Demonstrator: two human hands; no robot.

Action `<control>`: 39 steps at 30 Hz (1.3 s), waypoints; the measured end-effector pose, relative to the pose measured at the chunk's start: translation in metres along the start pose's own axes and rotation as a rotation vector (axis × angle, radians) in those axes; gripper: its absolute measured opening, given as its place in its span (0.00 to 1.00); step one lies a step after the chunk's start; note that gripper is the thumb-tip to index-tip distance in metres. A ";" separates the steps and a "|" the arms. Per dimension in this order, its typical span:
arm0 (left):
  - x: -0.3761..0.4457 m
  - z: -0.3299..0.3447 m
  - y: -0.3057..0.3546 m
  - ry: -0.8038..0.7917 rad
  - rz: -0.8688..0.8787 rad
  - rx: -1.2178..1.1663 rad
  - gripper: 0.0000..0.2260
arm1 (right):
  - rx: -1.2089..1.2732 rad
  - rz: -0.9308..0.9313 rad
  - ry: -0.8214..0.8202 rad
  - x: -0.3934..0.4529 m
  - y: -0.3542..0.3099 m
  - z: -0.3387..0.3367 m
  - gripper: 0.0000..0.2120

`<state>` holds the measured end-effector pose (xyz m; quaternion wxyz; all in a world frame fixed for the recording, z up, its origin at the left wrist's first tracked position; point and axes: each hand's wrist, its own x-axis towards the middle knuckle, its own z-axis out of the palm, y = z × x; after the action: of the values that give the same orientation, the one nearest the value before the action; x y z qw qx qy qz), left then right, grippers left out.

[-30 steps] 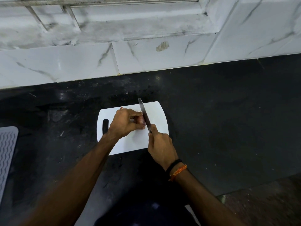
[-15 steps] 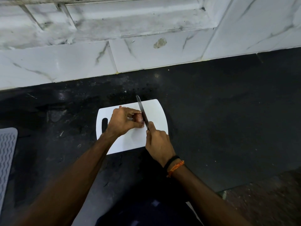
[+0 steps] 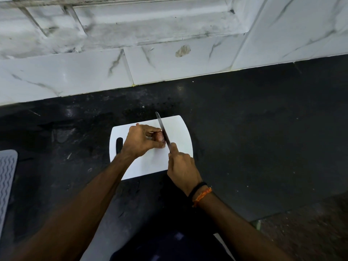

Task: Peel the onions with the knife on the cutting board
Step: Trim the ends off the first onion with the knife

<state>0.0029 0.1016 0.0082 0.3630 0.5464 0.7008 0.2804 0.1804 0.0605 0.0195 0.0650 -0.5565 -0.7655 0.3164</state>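
1. Onion: a small reddish bulb, mostly hidden, lying on the white cutting board near the middle of its far half; only its right end shows past the fingers.
2. Left hand: curled over the onion, its fingers and thumb pinching it down against the board.
3. Knife: blade laid across the exposed end of the onion, tip pointing toward the counter's far edge, just past the board's far rim.
4. Right hand: wrapped closed round the knife handle, forefinger extended along the spine.
5. Change: compared with half a second ago and a second ago, both grips and the blade's place on the onion look the same; no skin or cut piece yet lies loose on the board. Judged stage: trimming the end, peeling barely begun.
6. Counter: dark stone, carrying the board near its middle; a grey ribbed mat sits at its left edge.
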 end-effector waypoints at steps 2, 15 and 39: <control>0.000 0.000 0.002 -0.004 -0.002 -0.002 0.25 | -0.014 0.006 0.012 0.007 -0.001 0.000 0.22; -0.005 -0.001 0.008 -0.002 -0.051 -0.039 0.24 | -0.001 0.000 0.047 -0.007 0.002 0.009 0.21; -0.012 0.004 0.012 0.004 -0.015 0.094 0.20 | -0.044 0.048 0.022 -0.035 0.032 0.036 0.28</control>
<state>0.0148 0.0933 0.0179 0.3376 0.5570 0.7180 0.2454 0.2031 0.0204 -0.0178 0.0538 -0.5793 -0.7580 0.2948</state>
